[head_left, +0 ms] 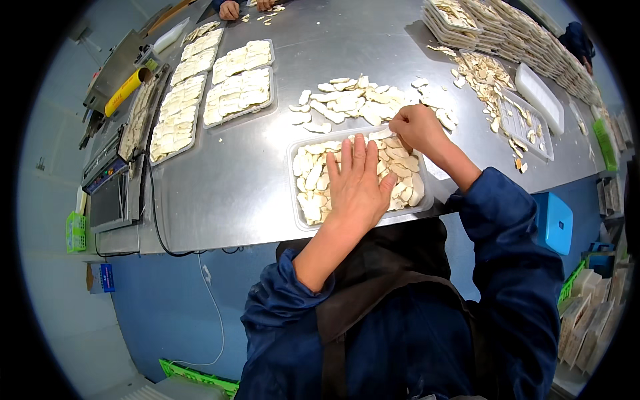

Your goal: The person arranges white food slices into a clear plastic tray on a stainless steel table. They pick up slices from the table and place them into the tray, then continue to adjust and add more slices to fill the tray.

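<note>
A clear plastic tray (pixel 292 190) stands at the table's near edge, full of pale, flat dried slices (pixel 312 175). My left hand (pixel 360 177) lies flat on these slices, fingers spread and pointing away from me. At the tray's far right corner, my right hand (pixel 419 130) is closed with its fingers curled downward. Whatever its fingertips pinch is hidden from this view. Just beyond the tray's far rim, a loose pile of pale slices (pixel 360 100) spreads over the metal table (pixel 220 180).
Several filled trays (pixel 239 95) stand in rows at left, beside a scale (pixel 110 203) and a yellow tube (pixel 127 91). At right lie scattered slices, a white container (pixel 540 100) and stacked trays (pixel 507 33). Another person's hands (pixel 229 10) show at the far edge.
</note>
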`<state>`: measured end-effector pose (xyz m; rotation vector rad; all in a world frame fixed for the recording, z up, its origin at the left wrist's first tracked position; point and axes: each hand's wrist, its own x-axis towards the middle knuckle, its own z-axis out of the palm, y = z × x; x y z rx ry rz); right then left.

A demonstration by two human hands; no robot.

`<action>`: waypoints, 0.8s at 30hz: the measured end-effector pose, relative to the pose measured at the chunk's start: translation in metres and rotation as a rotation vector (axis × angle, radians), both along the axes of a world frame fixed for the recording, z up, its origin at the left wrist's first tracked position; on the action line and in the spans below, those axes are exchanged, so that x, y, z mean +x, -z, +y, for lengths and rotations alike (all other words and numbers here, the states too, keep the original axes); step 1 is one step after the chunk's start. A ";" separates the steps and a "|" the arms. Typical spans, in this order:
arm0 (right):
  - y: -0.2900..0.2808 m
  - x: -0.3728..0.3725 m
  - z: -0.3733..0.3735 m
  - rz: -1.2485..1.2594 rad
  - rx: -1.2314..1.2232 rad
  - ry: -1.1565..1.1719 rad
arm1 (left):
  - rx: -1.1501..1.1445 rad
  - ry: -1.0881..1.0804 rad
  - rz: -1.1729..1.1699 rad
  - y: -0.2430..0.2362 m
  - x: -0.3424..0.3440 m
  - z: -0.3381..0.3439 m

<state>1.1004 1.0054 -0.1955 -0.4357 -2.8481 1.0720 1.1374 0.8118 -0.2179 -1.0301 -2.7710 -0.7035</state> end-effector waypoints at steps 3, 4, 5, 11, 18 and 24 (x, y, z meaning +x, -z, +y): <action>-0.002 0.010 0.004 0.114 0.110 0.026 | 0.016 0.010 0.019 -0.002 -0.004 -0.003; -0.006 0.013 0.007 0.133 0.105 0.031 | 0.019 0.021 0.012 -0.003 -0.005 -0.002; -0.009 0.017 0.008 0.151 0.101 0.037 | 0.023 0.031 0.005 -0.003 -0.007 -0.001; -0.014 0.020 -0.002 0.060 0.197 -0.018 | -0.063 0.048 -0.028 -0.003 -0.006 0.008; -0.015 0.003 -0.011 -0.156 0.032 0.053 | -0.083 0.045 -0.030 0.006 -0.003 0.007; -0.005 0.006 0.005 0.046 -0.421 -0.006 | -0.089 0.049 -0.037 0.003 -0.002 0.005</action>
